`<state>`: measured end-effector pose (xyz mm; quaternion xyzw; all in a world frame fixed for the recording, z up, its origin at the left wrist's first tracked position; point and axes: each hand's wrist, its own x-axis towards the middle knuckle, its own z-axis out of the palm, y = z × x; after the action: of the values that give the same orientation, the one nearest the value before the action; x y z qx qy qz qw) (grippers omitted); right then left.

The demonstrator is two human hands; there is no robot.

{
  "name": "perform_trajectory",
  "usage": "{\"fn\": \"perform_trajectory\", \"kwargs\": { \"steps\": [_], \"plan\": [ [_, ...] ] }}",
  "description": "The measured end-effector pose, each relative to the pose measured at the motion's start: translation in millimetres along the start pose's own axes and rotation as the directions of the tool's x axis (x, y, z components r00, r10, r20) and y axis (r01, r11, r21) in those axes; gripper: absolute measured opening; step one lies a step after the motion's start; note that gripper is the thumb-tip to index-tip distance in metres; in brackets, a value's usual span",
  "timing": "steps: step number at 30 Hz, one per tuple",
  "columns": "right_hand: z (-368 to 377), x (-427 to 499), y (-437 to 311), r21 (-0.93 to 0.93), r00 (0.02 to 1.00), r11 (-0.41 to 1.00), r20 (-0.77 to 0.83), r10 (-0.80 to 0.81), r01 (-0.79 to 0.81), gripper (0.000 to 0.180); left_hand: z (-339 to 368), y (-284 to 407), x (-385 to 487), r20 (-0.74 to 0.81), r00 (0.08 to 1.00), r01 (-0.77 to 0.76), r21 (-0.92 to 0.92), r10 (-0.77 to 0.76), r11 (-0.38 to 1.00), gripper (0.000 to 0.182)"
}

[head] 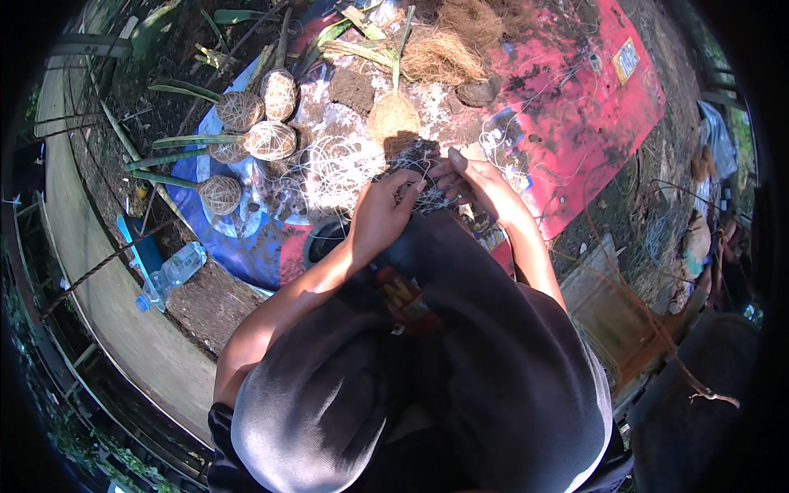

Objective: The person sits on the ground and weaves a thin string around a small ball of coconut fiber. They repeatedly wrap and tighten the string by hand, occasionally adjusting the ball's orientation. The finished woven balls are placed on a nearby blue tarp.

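Over a heap of tangled white string point(345, 169), my left hand point(391, 200) pinches a strand between thumb and fingers. My right hand point(471, 179) is beside it with fingers bent near the same string; whether it grips a strand is unclear. Just beyond both hands lies a fibre-covered ball point(394, 120) with a green leaf standing out of it, partly in shadow. To the left are several string-wrapped balls, among them one point(220, 195) with a cut leaf attached and a brightly lit one point(270, 140).
Brown coconut fibre point(441, 55), a clod of soil point(352, 90) and a dark rounded lump point(478, 93) lie on the soiled red and blue sheet point(592, 135). A plastic bottle point(185, 264) rests at the left; a dark container point(327, 240) stands near my left forearm.
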<state>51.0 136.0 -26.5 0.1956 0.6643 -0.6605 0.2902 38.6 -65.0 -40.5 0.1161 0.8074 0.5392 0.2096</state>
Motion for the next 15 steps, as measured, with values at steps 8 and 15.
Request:
{"fn": "perform_trajectory", "kwargs": {
  "steps": [8, 15],
  "plan": [
    [29.7, 6.6, 17.2, 0.288, 0.993, 0.956, -0.115, -0.024, 0.056, 0.025, -6.1, 6.5, -8.8, 0.027, 1.000, 0.003, 0.102, -0.006, 0.995, 0.014],
    [22.2, 14.0, 31.0, 0.473, 0.973, 0.857, -0.196, -0.122, 0.203, 0.022, -4.2, -5.0, -4.6, 0.041, 0.996, 0.077, -0.042, -0.076, 0.996, 0.019]
  ]
}}
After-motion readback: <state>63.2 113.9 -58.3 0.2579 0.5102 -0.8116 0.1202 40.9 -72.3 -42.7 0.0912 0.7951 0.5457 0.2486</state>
